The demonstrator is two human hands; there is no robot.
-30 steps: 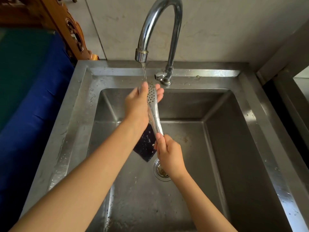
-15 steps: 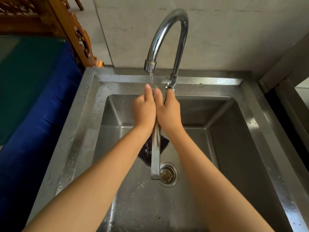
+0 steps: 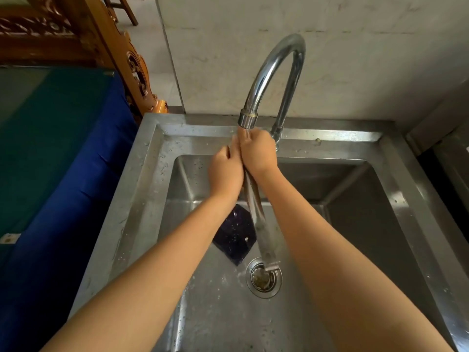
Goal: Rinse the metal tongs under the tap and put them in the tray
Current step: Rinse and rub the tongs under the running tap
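Note:
The metal tongs (image 3: 260,224) hang upright over the steel sink (image 3: 152,189), their hinged end low above the drain (image 3: 264,278). Both of my hands are closed around their upper end, right under the tap spout (image 3: 247,120). My left hand (image 3: 224,174) presses on the left side; my right hand (image 3: 257,153) wraps the top, just below the nozzle. The tongs' spoon ends are hidden inside my hands. Running water is hard to make out. No tray is in view.
A dark purple cloth (image 3: 236,236) lies on the sink floor left of the drain. A blue and green covered surface (image 3: 50,148) stands to the left, carved wooden furniture (image 3: 127,59) behind it. A steel counter edge (image 3: 451,158) is at right.
My right hand climbed from the tongs' lower handle to the top, joining my left under the spout. The tongs now hang lower, handle end swinging over the drain.

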